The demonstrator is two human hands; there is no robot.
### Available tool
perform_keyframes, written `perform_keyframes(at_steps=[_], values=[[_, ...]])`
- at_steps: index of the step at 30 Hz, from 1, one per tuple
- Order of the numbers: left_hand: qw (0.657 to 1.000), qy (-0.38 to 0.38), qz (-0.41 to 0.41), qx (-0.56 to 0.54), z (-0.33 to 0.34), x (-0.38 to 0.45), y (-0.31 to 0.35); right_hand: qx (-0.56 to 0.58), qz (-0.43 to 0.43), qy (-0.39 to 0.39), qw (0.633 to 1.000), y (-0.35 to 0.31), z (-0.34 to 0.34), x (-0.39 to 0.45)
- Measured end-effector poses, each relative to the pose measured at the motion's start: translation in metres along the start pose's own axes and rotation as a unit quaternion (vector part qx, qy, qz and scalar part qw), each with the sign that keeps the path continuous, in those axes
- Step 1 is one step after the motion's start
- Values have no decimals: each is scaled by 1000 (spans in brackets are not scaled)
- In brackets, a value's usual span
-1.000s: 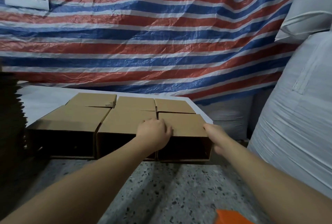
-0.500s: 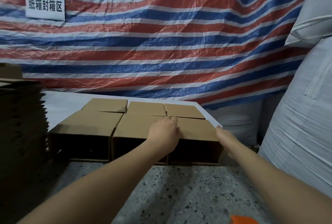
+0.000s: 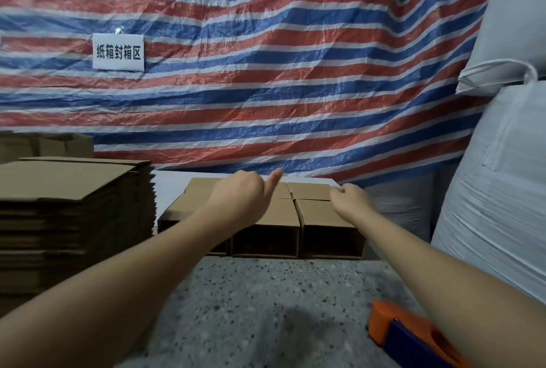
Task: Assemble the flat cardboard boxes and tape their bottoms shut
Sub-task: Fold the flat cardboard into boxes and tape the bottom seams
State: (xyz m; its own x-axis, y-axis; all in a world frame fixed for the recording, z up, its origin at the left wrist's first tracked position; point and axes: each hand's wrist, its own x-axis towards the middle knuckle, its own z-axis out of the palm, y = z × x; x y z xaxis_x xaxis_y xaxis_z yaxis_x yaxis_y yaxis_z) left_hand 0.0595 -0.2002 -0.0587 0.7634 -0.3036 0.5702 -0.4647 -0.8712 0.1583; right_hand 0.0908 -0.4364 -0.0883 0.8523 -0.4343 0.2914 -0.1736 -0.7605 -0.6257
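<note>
Cardboard boxes (image 3: 266,220) are sitting assembled in two rows on the speckled floor (image 3: 266,302), against a white sheet (image 3: 171,187) at the foot of the striped tarp (image 3: 295,72), their dark open sides facing the camera. Both hands are hanging in the air above them, gripping nothing. The left hand (image 3: 239,199) is hovering over the middle boxes with its fingers curled in and the thumb sticking out toward the tarp. The right hand (image 3: 348,200) is hovering over the right-hand boxes, fingers loosely curled, and whether it is touching the cardboard I cannot tell. A tall stack of flat boxes (image 3: 74,220) is standing at the left edge of the floor, just beside the assembled ones. An orange and blue tape dispenser (image 3: 413,335) is lying at the floor's near right corner, partly hidden under the right forearm. White woven sacks (image 3: 502,190) are piling up along the right side. A white sign (image 3: 118,51) with dark characters is hanging on the tarp
</note>
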Motion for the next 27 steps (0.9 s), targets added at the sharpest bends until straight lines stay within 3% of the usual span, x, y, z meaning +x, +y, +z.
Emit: perform_keyframes(at_steps=[6,10,13,16,24,27], values=[[992,29,-29,120,-61,-30,-52,-2,-62,-15,998,-35,-26,-39],[978,-39,-116,171,-84,-43,-106,-7,-54,-24,998,-42,-38,-46],[946,-75,-199,246,-88,-55,-132,-15,-59,-37,997,-44,-42,-48],[928,-130,-256,236,-87,-62,-140,-26,-73,-52,996,-46,-42,-51],[936,-140,-227,231,-87,-65,-129,-44,-68,-79,994,-52,-39,-54],[931,-127,-191,285,-90,-60,-118,-40,-77,-84,993,-51,-37,-54]])
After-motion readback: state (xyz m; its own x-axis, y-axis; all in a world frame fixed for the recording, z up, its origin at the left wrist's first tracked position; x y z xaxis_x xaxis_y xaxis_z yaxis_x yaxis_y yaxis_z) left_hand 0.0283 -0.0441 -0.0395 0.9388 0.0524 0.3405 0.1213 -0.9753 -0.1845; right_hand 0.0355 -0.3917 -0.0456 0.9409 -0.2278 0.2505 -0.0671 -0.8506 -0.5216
